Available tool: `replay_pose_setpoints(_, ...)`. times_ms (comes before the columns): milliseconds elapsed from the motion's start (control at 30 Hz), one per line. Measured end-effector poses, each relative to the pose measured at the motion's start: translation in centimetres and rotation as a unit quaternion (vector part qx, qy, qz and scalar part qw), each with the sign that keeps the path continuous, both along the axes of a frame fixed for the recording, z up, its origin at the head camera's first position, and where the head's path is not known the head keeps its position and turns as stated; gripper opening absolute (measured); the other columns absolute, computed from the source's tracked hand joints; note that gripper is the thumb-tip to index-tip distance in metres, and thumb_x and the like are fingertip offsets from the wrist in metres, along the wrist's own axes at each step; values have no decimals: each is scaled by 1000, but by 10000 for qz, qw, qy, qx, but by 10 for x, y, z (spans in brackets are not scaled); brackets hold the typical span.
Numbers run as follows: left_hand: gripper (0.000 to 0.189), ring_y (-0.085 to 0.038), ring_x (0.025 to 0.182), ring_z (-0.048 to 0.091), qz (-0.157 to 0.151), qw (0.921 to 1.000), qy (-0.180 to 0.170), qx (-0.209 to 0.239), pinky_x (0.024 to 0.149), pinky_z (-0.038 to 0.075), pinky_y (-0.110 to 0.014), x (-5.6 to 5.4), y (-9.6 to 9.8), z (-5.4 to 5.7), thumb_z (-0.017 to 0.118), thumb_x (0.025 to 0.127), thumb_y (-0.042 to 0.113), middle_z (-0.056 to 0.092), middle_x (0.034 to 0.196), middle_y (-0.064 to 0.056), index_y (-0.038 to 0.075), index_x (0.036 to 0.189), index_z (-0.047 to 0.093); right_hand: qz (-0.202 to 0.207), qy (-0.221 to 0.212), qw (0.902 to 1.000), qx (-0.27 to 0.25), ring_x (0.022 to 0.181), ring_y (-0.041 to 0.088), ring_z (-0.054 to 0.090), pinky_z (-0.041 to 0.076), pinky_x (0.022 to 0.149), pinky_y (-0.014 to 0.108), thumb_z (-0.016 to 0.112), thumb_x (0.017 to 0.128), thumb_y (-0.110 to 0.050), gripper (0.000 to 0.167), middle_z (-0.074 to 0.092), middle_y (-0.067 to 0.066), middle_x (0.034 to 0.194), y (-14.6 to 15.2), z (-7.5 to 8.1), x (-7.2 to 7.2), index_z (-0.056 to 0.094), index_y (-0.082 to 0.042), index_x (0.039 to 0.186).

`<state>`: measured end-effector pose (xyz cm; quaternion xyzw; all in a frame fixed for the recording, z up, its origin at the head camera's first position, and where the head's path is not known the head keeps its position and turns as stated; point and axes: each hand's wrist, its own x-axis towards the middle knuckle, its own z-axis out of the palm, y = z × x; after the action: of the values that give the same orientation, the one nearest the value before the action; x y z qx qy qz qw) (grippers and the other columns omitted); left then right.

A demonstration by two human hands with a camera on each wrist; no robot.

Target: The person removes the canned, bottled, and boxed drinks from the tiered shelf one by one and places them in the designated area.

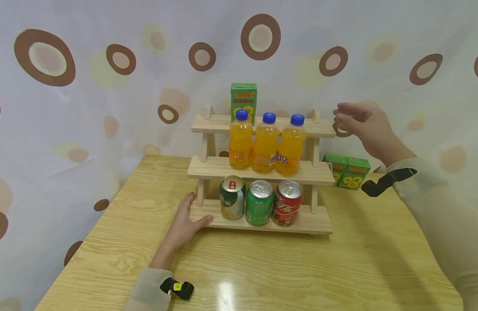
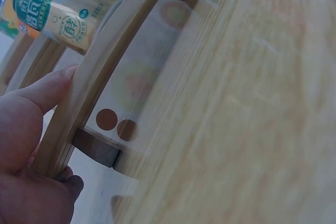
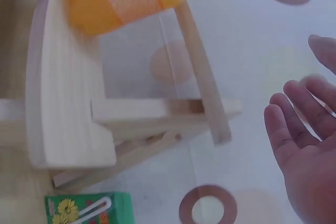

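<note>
My left hand (image 1: 184,222) grips the left end of the bottom board of a three-tier wooden display shelf (image 1: 262,169). In the left wrist view the thumb (image 2: 52,87) lies on the board's upper side and fingertips show at its underside. My right hand (image 1: 365,125) is in the air to the right of the top tier, fingers relaxed and holding nothing. One green drink carton (image 1: 244,97) stands on the top tier. Three orange soda bottles (image 1: 264,151) with blue caps fill the middle tier. Below them stand a green-and-gold can (image 1: 232,198), a green can (image 1: 259,205) and a red can (image 1: 287,205).
Two green drink cartons (image 1: 347,170) are on the wooden table (image 1: 262,268), behind the shelf's right side. A white cloth (image 1: 141,99) with brown rings hangs behind the table. In the right wrist view a carton (image 3: 89,208) with a straw shows below the shelf.
</note>
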<state>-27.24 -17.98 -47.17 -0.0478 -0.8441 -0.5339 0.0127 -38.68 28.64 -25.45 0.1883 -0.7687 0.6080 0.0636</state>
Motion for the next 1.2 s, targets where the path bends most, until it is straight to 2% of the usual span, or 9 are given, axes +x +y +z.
replay_pose_setpoints(167,96,-32,148,13,8,10000,-16,8,118,17,-50,1,-1,0,78,87,34,13,162,-15,1,156,18,-300,-266,9961,792,114,17,58,55,75,26,67,95,-31,57,60,-1,133,-31,19,-4,50,-13,146)
replay_pose_setpoints(267,98,-32,148,12,-8,10000,-9,32,118,17,-51,1,-1,0,78,87,35,12,162,-15,0,156,18,-344,-345,9931,1071,118,20,58,45,55,21,68,93,-38,60,58,0,137,-46,26,-8,50,-18,146)
replay_pose_setpoints(300,98,-32,148,12,-3,10000,-7,41,118,17,-50,1,-1,0,78,87,35,12,162,-14,1,156,18,-336,-355,9928,1090,119,20,58,45,54,21,68,93,-39,60,58,0,137,-51,28,-10,50,-19,146)
replay_pose_setpoints(400,98,-32,148,12,-9,10000,8,61,117,17,-51,0,0,0,78,87,36,12,162,-14,1,156,18,-241,-235,9937,1073,118,21,59,52,64,15,68,93,-36,59,57,4,138,-63,33,-16,50,-16,146)
replay_pose_setpoints(433,98,-33,148,12,-19,10000,11,64,117,17,-51,0,0,0,78,87,36,12,162,-14,1,156,18,-222,-204,9940,1055,118,21,59,53,77,16,68,93,-36,59,56,5,139,-67,35,-18,51,-15,145)
replay_pose_setpoints(500,98,-33,148,13,-30,10000,15,60,117,18,-52,0,0,0,78,86,37,12,162,-13,1,156,18,-182,-237,9944,1011,120,22,57,47,99,25,68,93,-36,59,54,7,141,-74,39,-22,50,-15,146)
replay_pose_setpoints(567,98,-32,148,13,-36,10000,6,56,117,18,-52,0,0,0,78,86,37,12,162,-13,2,156,18,-166,-254,9945,1002,123,23,56,41,107,34,68,93,-37,60,52,8,143,-82,42,-25,50,-16,146)
replay_pose_setpoints(1033,98,-32,148,13,8,10000,-28,-1,117,17,-51,1,-1,1,78,87,36,13,162,-14,1,156,18,-74,-253,9904,1355,126,26,54,33,113,44,66,94,-40,61,52,5,144,-132,69,-37,48,-17,148)
replay_pose_setpoints(1200,97,-32,148,13,-14,10000,-26,3,117,17,-52,1,-1,1,77,87,36,12,162,-14,1,156,18,92,-307,9903,1355,126,24,54,34,112,40,67,93,-38,62,51,5,144,-148,71,-42,47,-17,148)
